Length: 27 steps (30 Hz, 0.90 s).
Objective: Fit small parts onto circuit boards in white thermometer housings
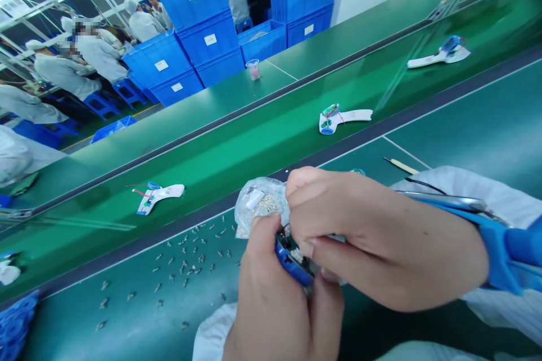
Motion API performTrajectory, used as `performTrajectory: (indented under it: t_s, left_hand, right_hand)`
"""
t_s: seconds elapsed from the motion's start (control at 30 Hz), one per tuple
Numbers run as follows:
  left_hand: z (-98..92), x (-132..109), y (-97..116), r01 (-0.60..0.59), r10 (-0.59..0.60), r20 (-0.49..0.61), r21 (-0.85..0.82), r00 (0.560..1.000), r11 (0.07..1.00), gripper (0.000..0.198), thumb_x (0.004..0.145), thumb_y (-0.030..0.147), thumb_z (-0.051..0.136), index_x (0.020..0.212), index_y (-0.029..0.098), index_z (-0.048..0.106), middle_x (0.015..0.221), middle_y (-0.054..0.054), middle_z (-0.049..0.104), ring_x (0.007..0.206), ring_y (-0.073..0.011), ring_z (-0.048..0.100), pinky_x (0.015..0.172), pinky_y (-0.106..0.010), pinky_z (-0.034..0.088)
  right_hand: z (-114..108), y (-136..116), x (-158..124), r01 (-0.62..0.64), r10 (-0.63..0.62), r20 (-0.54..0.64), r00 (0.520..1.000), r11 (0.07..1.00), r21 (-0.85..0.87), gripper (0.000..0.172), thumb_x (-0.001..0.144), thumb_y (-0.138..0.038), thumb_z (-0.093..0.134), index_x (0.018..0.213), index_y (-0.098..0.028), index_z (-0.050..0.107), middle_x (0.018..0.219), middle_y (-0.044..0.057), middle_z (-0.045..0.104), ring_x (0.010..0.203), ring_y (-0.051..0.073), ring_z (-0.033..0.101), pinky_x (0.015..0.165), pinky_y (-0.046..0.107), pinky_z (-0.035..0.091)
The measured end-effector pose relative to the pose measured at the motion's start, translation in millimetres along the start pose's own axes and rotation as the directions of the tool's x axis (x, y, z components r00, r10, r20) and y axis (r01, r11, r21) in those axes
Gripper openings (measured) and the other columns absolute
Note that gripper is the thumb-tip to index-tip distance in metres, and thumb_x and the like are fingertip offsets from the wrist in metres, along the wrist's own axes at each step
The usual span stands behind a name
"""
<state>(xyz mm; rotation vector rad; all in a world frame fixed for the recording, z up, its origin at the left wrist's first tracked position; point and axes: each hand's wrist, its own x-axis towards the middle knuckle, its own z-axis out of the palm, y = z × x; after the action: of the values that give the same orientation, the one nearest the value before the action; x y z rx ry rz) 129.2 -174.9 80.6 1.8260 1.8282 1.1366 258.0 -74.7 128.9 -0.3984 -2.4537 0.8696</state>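
Observation:
My left hand [275, 293] is closed around a small blue plastic housing [293, 267] with black and white parts inside it. Bent over that housing is my right hand [334, 217], its thumb and fingers pinched together at the open side. Whatever those fingertips hold is hidden. A blue strap [502, 254] circles my right wrist. Just beyond my left thumb lies a clear plastic bag [249, 211] of small pale pieces. Many small metal parts [185, 266] are scattered over the green bench to the left of my hands.
A green conveyor belt [237, 152] runs across, carrying white handle-shaped shells [359, 116] with wires and boards. Near my right sleeve lies a thin pale-handled tool [402, 166]. Blue parts [17, 321] sit lower left. Beyond are a plastic cup [253, 70], stacked blue crates [207, 39] and several people.

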Motion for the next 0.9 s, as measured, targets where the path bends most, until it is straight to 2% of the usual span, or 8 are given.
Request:
performTrajectory:
  t_s: [0.1,0.2,0.4,0.53,0.7,0.9]
  left_hand:
    - [4.8,-3,7,0.051,-0.05,-0.018,0.048,0.999,0.998,0.05,0.081,0.026,0.053,0.125,0.029,0.03,0.125,-0.01,0.041,0.092,-0.0233,0.059,0.075,-0.039,0.047]
    - [6.1,-2,9,0.074,-0.073,-0.007,0.053,0.997,0.996,0.048,0.08,0.024,0.053,0.123,0.03,0.03,0.117,-0.008,0.046,0.086,-0.022,0.059,0.073,-0.039,0.048]
    - [4.2,1,8,0.081,-0.081,0.017,0.02,0.997,0.997,0.048,0.079,0.019,0.051,0.121,0.031,0.031,0.101,-0.005,0.055,0.075,-0.0202,0.06,0.064,-0.034,0.047]
    - [4.3,3,4,0.021,-0.021,0.019,0.024,1.0,0.999,0.055,0.071,0.011,0.054,0.12,0.025,0.035,0.088,-0.004,0.055,0.074,-0.0214,0.06,0.065,-0.034,0.048]
    - [7.9,4,3,-0.004,0.011,-0.075,0.104,0.997,0.995,0.048,0.073,0.014,0.056,0.118,0.02,0.04,0.09,-0.006,0.056,0.071,-0.0205,0.06,0.059,-0.031,0.047]
    - [13.6,3,6,0.012,-0.004,-0.071,0.112,0.997,0.994,0.045,0.077,0.015,0.052,0.119,0.02,0.037,0.088,-0.006,0.059,0.067,-0.0213,0.061,0.054,-0.032,0.046]
  right_hand:
    - [2,-1,-2,0.01,-0.01,-0.021,1.0,1.0,-0.015,0.027,0.081,-0.007,0.038,0.056,-0.015,0.04,0.06,0.0,0.044,0.062,0.012,0.034,0.065,0.03,0.029]
    - [2,-1,-2,0.01,-0.01,-0.034,0.999,1.0,-0.015,0.026,0.081,-0.007,0.038,0.056,-0.016,0.04,0.061,0.001,0.044,0.063,0.012,0.035,0.065,0.029,0.029]
    - [-3,3,-1,0.03,-0.032,0.017,0.999,0.995,0.096,0.026,0.081,-0.004,0.04,0.058,-0.016,0.04,0.057,-0.002,0.043,0.06,0.01,0.036,0.067,0.026,0.032]
    - [1,5,-5,0.001,-0.001,-0.008,1.0,0.999,0.049,0.025,0.083,-0.005,0.039,0.06,-0.016,0.041,0.06,-0.002,0.044,0.061,0.011,0.036,0.067,0.027,0.031]
    - [8,3,-9,-0.025,0.023,-0.073,0.997,0.999,-0.021,0.026,0.084,-0.008,0.038,0.059,-0.016,0.038,0.061,-0.002,0.041,0.062,0.011,0.033,0.066,0.029,0.029]
    - [13,3,-8,-0.01,0.01,-0.103,0.995,1.0,0.0,0.025,0.083,-0.007,0.037,0.059,-0.016,0.038,0.061,-0.001,0.04,0.062,0.011,0.032,0.064,0.029,0.029]
